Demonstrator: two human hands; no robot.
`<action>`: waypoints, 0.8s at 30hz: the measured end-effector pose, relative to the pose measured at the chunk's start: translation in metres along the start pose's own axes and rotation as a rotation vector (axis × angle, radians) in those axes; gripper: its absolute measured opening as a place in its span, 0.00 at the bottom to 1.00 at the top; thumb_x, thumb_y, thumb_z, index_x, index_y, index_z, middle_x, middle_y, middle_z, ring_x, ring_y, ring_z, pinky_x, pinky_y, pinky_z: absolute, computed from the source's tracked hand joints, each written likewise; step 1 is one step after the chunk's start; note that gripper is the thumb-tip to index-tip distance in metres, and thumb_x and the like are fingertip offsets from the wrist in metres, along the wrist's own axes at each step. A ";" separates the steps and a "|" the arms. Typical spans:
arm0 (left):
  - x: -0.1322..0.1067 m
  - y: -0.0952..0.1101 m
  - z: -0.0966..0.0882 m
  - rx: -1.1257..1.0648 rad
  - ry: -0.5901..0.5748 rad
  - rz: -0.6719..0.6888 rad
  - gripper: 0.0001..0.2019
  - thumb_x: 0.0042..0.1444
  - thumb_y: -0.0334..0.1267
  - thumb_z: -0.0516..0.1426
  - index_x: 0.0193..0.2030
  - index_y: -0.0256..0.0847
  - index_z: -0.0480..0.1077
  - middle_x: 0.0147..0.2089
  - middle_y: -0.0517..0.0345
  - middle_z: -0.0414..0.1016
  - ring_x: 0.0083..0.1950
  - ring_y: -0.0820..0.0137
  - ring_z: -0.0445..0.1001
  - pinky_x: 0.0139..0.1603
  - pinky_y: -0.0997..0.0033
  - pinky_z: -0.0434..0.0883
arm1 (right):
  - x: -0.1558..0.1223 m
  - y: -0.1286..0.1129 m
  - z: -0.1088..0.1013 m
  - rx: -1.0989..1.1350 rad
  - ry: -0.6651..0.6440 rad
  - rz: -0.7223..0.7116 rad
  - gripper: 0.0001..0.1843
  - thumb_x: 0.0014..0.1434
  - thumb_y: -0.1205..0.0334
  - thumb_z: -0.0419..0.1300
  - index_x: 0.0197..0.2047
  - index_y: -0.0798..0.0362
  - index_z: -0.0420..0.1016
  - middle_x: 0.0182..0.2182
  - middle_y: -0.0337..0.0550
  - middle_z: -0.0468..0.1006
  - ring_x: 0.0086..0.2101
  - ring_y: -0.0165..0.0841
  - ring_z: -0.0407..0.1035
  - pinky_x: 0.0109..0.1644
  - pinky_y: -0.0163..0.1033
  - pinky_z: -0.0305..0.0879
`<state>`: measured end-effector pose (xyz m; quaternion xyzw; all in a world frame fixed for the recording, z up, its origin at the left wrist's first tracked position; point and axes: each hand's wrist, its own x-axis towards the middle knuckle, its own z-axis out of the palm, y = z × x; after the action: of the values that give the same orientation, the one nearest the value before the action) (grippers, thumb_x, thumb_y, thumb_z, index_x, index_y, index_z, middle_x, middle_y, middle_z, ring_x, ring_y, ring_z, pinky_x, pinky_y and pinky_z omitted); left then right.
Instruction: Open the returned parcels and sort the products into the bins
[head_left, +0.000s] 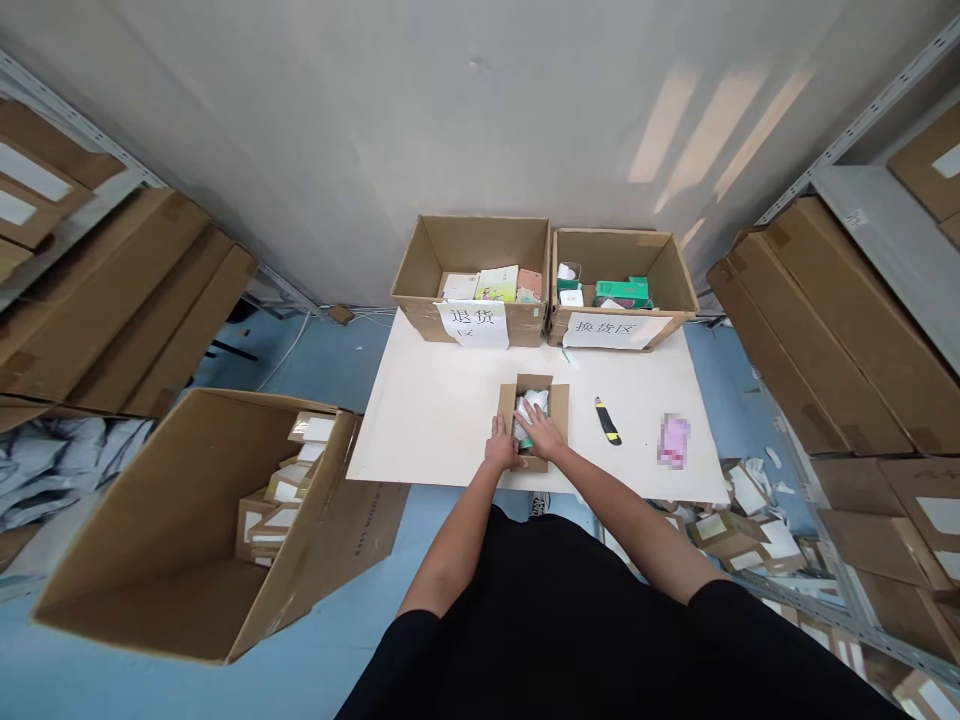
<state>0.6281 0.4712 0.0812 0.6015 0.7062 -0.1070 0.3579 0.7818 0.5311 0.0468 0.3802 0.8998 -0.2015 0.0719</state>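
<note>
A small cardboard box (559,402) stands with its flaps open near the front edge of the white table. Inside it lie white plastic wrapping (536,398) and something green (526,444), partly covered by my hand. My right hand (541,432) reaches in from the right, fingers spread over the wrapping. At the box's left side, my left hand (500,445) lies against the flap with its fingers stretched forward. A black and yellow utility knife (608,422) lies to the right of the box.
Two large cartons with paper signs, the left one (420,318) and the right one (667,325), hold small boxes at the table's (427,420) back. A pixelated pink item (674,441) lies at right. A big carton (150,540) with parcels stands left; shelves flank both sides.
</note>
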 end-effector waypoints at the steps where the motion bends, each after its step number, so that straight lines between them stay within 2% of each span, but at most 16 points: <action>1: 0.000 -0.001 0.001 -0.004 0.009 0.009 0.25 0.42 0.50 0.77 0.43 0.42 0.78 0.85 0.54 0.23 0.83 0.48 0.26 0.72 0.53 0.64 | -0.003 0.001 -0.002 0.023 0.016 0.002 0.64 0.51 0.64 0.73 0.82 0.46 0.41 0.80 0.54 0.29 0.76 0.59 0.36 0.73 0.60 0.52; 4: 0.002 -0.004 0.002 -0.012 0.017 0.007 0.25 0.41 0.51 0.77 0.43 0.42 0.79 0.85 0.54 0.23 0.83 0.46 0.29 0.74 0.52 0.62 | -0.011 0.006 -0.013 0.100 0.089 0.031 0.60 0.54 0.65 0.69 0.82 0.44 0.41 0.80 0.52 0.29 0.75 0.56 0.39 0.72 0.58 0.55; 6: 0.003 -0.004 0.003 -0.007 0.011 0.000 0.27 0.40 0.53 0.77 0.44 0.43 0.79 0.85 0.55 0.24 0.83 0.45 0.30 0.74 0.50 0.62 | -0.012 0.011 -0.025 0.140 0.149 0.050 0.55 0.57 0.66 0.66 0.81 0.44 0.43 0.80 0.51 0.33 0.74 0.53 0.46 0.72 0.56 0.57; 9: 0.003 0.000 0.003 0.018 0.007 -0.002 0.28 0.40 0.55 0.76 0.45 0.44 0.79 0.85 0.55 0.25 0.83 0.44 0.30 0.74 0.48 0.62 | -0.004 0.021 -0.050 0.163 0.239 0.083 0.46 0.62 0.69 0.60 0.80 0.45 0.51 0.78 0.51 0.48 0.70 0.48 0.56 0.70 0.51 0.61; 11: 0.001 0.004 0.003 0.032 0.010 -0.003 0.27 0.41 0.54 0.76 0.45 0.43 0.79 0.85 0.54 0.26 0.83 0.44 0.29 0.74 0.48 0.62 | 0.006 0.027 -0.066 0.157 0.271 0.136 0.39 0.63 0.72 0.55 0.76 0.48 0.61 0.71 0.52 0.62 0.65 0.46 0.62 0.67 0.48 0.64; 13: -0.001 0.007 0.002 0.035 0.009 -0.011 0.27 0.41 0.54 0.76 0.45 0.43 0.79 0.85 0.54 0.27 0.83 0.43 0.28 0.74 0.48 0.61 | 0.017 0.030 -0.078 0.143 0.245 0.214 0.31 0.64 0.74 0.54 0.69 0.50 0.72 0.62 0.53 0.74 0.59 0.45 0.68 0.64 0.46 0.66; 15: -0.002 0.009 0.001 0.035 0.001 -0.031 0.28 0.40 0.54 0.76 0.45 0.43 0.78 0.85 0.54 0.26 0.83 0.44 0.27 0.74 0.48 0.62 | 0.024 0.028 -0.081 0.124 0.208 0.268 0.27 0.65 0.73 0.53 0.63 0.50 0.77 0.56 0.53 0.78 0.56 0.44 0.71 0.62 0.44 0.67; 17: -0.002 0.010 -0.001 0.037 -0.013 -0.058 0.28 0.40 0.55 0.76 0.45 0.45 0.78 0.85 0.56 0.25 0.83 0.45 0.27 0.73 0.48 0.63 | 0.026 0.021 -0.077 0.111 0.220 0.267 0.26 0.66 0.72 0.52 0.64 0.51 0.77 0.57 0.53 0.79 0.58 0.43 0.70 0.63 0.44 0.65; 19: -0.003 0.010 -0.003 0.039 -0.025 -0.075 0.27 0.40 0.54 0.75 0.45 0.46 0.79 0.85 0.59 0.25 0.83 0.46 0.27 0.73 0.48 0.64 | 0.023 0.009 -0.067 0.111 0.267 0.259 0.27 0.68 0.70 0.50 0.68 0.52 0.73 0.64 0.53 0.75 0.64 0.44 0.64 0.67 0.45 0.61; 22: -0.003 0.010 -0.005 0.044 -0.042 -0.074 0.25 0.41 0.53 0.76 0.43 0.45 0.79 0.85 0.58 0.24 0.83 0.46 0.28 0.72 0.48 0.65 | 0.019 -0.011 -0.053 0.127 0.312 0.315 0.29 0.71 0.58 0.51 0.72 0.55 0.65 0.72 0.54 0.64 0.73 0.49 0.49 0.71 0.51 0.58; 24: -0.003 0.010 -0.005 0.053 -0.036 -0.066 0.25 0.41 0.52 0.76 0.43 0.44 0.79 0.85 0.55 0.25 0.83 0.45 0.29 0.72 0.48 0.65 | 0.018 -0.020 -0.048 0.137 0.310 0.369 0.35 0.69 0.50 0.55 0.74 0.57 0.61 0.73 0.58 0.61 0.75 0.54 0.42 0.70 0.55 0.59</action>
<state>0.6354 0.4742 0.0891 0.5851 0.7160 -0.1481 0.3507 0.7561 0.5505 0.0915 0.5683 0.7998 -0.1847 -0.0571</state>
